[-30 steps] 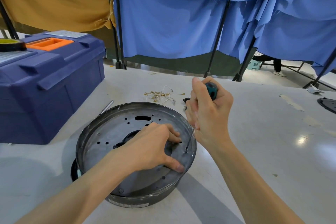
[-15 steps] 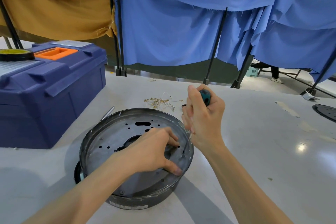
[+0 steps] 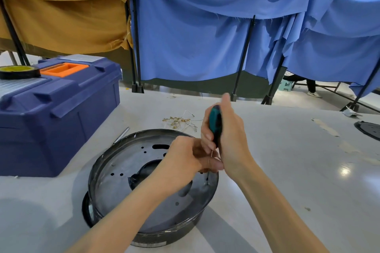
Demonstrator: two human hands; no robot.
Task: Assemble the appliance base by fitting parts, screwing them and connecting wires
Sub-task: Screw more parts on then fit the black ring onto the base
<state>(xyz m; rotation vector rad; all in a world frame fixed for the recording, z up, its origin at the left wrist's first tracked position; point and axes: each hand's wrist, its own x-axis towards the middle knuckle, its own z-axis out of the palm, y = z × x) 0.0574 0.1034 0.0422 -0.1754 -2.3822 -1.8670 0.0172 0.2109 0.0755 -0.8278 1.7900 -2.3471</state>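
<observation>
The base (image 3: pixel 123 166) sits on the table (image 3: pixel 287 170) directly in front of you, its perforated plate facing up. The step in hand is screwing. The screwdriver (image 3: pixel 214 123) stands near upright over the right side of the plate, its tip at a small screw (image 3: pixel 206 183) close to the rim.

Your right hand (image 3: pixel 232 141) grips the teal handle with the fingers curled round it; one digit is raised above it and blurred. Your left hand (image 3: pixel 183 156) is over the plate, thumb and fingers closed about the thin shaft to guide it. Whether the screw is fully seated cannot be told.

Judgement: the next move calls for firm downward pressure, with the shaft square to the plate, and turning until the head meets the metal. A slip would send the tip toward your left thumb.

Behind the base, loose wires (image 3: pixel 178 121) with terminals lie unconnected. A toolbox (image 3: pixel 57 109) stands at the left with a tape roll (image 3: pixel 18 71) on its lid.
</observation>
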